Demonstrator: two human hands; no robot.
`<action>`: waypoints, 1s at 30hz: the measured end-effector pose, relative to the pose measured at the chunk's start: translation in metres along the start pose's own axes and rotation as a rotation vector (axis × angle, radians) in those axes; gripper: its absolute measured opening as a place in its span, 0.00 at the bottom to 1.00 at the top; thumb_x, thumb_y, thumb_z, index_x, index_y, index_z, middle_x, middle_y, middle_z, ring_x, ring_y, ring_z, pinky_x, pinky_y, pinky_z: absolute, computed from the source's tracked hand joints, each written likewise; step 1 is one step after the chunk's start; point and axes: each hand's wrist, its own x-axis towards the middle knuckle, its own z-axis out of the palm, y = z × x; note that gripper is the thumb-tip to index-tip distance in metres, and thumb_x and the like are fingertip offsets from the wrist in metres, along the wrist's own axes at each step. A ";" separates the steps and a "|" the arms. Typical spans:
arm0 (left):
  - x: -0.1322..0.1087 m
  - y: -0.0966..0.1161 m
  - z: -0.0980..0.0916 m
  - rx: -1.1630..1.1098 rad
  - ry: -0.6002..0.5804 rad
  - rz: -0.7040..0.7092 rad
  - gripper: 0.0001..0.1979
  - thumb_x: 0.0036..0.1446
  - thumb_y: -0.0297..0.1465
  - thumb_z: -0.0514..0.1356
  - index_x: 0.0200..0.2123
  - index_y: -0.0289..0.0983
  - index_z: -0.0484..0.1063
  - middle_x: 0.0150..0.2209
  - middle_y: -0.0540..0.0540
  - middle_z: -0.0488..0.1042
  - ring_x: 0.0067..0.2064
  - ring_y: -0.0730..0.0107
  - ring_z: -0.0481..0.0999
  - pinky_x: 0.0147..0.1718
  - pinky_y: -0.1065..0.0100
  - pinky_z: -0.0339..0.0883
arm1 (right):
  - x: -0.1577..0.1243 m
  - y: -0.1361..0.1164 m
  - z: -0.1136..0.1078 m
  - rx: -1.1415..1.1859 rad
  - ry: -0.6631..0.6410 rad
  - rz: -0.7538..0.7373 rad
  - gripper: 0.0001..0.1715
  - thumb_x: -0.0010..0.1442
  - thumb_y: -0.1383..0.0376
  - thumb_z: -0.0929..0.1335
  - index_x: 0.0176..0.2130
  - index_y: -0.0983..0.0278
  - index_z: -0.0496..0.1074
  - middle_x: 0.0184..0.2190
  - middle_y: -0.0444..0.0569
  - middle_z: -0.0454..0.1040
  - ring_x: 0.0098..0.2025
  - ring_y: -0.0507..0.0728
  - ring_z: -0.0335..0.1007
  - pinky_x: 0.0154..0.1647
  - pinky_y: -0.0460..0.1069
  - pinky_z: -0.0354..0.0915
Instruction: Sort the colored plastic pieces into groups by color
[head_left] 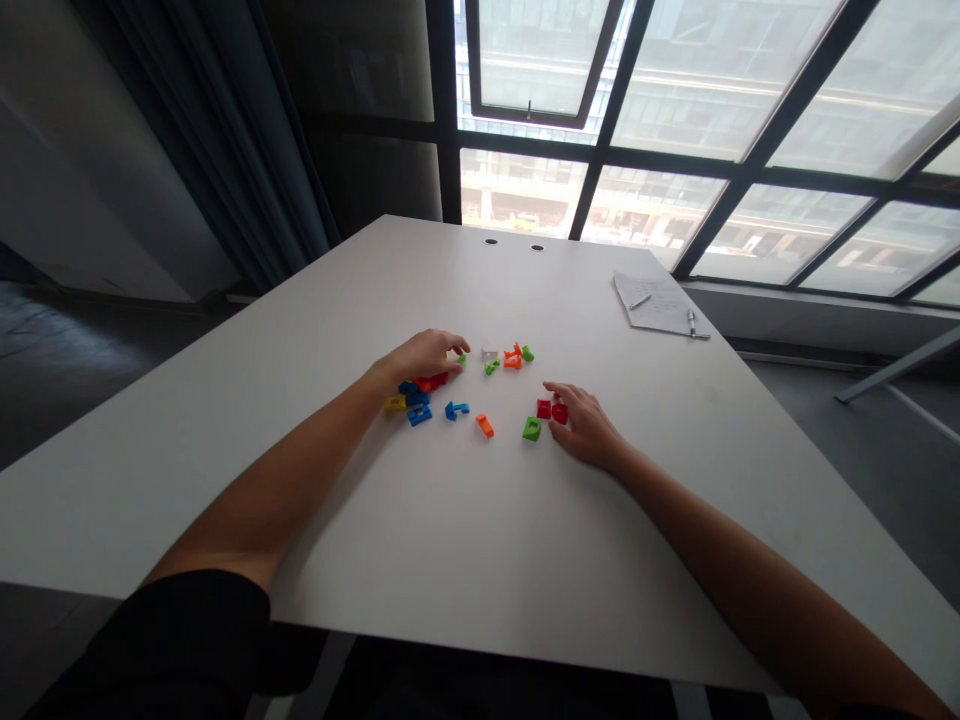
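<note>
My left hand [424, 355] lies palm down on the white table [450, 530], its fingers curved over a small green plastic piece [460, 360] and close behind a red piece [431, 382]. Beside that hand, a blue piece [419, 415] and a yellow piece [395, 403] lie in a tight cluster. My right hand [589, 428] rests on the table with its fingers apart around a red piece [559, 412]. Another red piece [544, 408] and a green piece [532, 428] lie just left of it.
Orange, green and white pieces [513, 358] lie scattered between my hands. A sheet of paper [660, 303] with several pens lies at the far right. Two cable holes [491, 241] mark the far edge, with large windows beyond.
</note>
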 end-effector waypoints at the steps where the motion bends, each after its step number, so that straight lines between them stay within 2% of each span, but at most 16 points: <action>1: 0.000 0.000 0.001 -0.019 0.002 0.024 0.24 0.58 0.37 0.66 0.58 0.45 0.78 0.54 0.48 0.83 0.53 0.60 0.81 0.53 0.69 0.72 | 0.000 0.000 0.000 0.000 0.000 -0.001 0.37 0.62 0.66 0.68 0.69 0.61 0.64 0.61 0.60 0.74 0.60 0.68 0.71 0.64 0.65 0.65; 4: -0.001 -0.002 0.000 -0.062 -0.031 0.056 0.26 0.60 0.36 0.64 0.62 0.47 0.76 0.56 0.48 0.82 0.54 0.61 0.80 0.53 0.70 0.72 | 0.000 0.000 0.000 -0.002 -0.004 0.004 0.37 0.62 0.66 0.68 0.69 0.61 0.64 0.60 0.59 0.74 0.60 0.68 0.71 0.64 0.64 0.65; 7: -0.002 -0.005 -0.001 -0.042 -0.063 0.026 0.20 0.65 0.38 0.59 0.59 0.48 0.79 0.54 0.47 0.83 0.50 0.61 0.81 0.50 0.70 0.72 | 0.000 0.000 0.000 -0.002 -0.008 0.012 0.37 0.62 0.65 0.68 0.69 0.61 0.64 0.61 0.60 0.74 0.60 0.68 0.71 0.64 0.64 0.65; 11: -0.004 -0.005 -0.002 -0.100 -0.079 0.021 0.20 0.68 0.42 0.54 0.55 0.48 0.82 0.50 0.47 0.84 0.45 0.63 0.81 0.46 0.71 0.73 | 0.000 0.000 0.000 0.001 -0.005 0.010 0.37 0.62 0.66 0.68 0.69 0.61 0.64 0.61 0.59 0.74 0.60 0.68 0.71 0.63 0.65 0.65; 14: -0.006 -0.005 -0.003 -0.102 -0.084 0.044 0.20 0.68 0.42 0.53 0.51 0.46 0.84 0.47 0.46 0.84 0.45 0.62 0.81 0.49 0.70 0.73 | 0.000 0.000 0.000 0.001 -0.005 0.009 0.37 0.62 0.66 0.68 0.69 0.61 0.64 0.60 0.59 0.74 0.60 0.68 0.71 0.63 0.65 0.65; 16: -0.008 -0.006 -0.003 -0.071 -0.076 0.045 0.19 0.66 0.40 0.55 0.48 0.46 0.85 0.47 0.46 0.84 0.49 0.59 0.80 0.52 0.68 0.73 | 0.000 0.000 0.000 0.000 -0.004 0.008 0.37 0.62 0.65 0.68 0.69 0.60 0.64 0.60 0.59 0.74 0.60 0.68 0.71 0.64 0.65 0.65; 19: -0.012 -0.007 -0.008 -0.064 -0.052 -0.010 0.17 0.63 0.36 0.58 0.49 0.47 0.85 0.52 0.45 0.83 0.54 0.56 0.79 0.54 0.66 0.72 | -0.001 0.001 0.000 -0.002 -0.007 0.007 0.37 0.63 0.65 0.68 0.69 0.61 0.64 0.61 0.59 0.74 0.60 0.68 0.71 0.64 0.65 0.65; 23: -0.019 -0.010 -0.018 -0.073 -0.049 -0.124 0.21 0.62 0.32 0.59 0.56 0.47 0.82 0.58 0.47 0.80 0.55 0.58 0.80 0.51 0.68 0.74 | -0.001 0.002 0.001 0.000 -0.005 0.001 0.37 0.62 0.65 0.68 0.69 0.60 0.64 0.61 0.59 0.74 0.61 0.68 0.71 0.64 0.65 0.65; 27: -0.022 -0.018 -0.024 -0.032 -0.045 -0.215 0.22 0.62 0.31 0.60 0.58 0.46 0.80 0.57 0.46 0.81 0.53 0.59 0.82 0.47 0.71 0.76 | -0.001 0.002 0.001 0.001 0.003 -0.003 0.37 0.63 0.65 0.68 0.69 0.60 0.64 0.61 0.59 0.74 0.60 0.68 0.71 0.64 0.65 0.65; 30: -0.021 -0.021 -0.020 -0.027 -0.054 -0.223 0.20 0.62 0.32 0.60 0.57 0.45 0.80 0.55 0.47 0.83 0.50 0.61 0.83 0.43 0.73 0.76 | -0.001 0.002 0.001 -0.004 -0.001 -0.002 0.36 0.63 0.65 0.68 0.69 0.60 0.64 0.61 0.59 0.74 0.61 0.68 0.71 0.64 0.65 0.65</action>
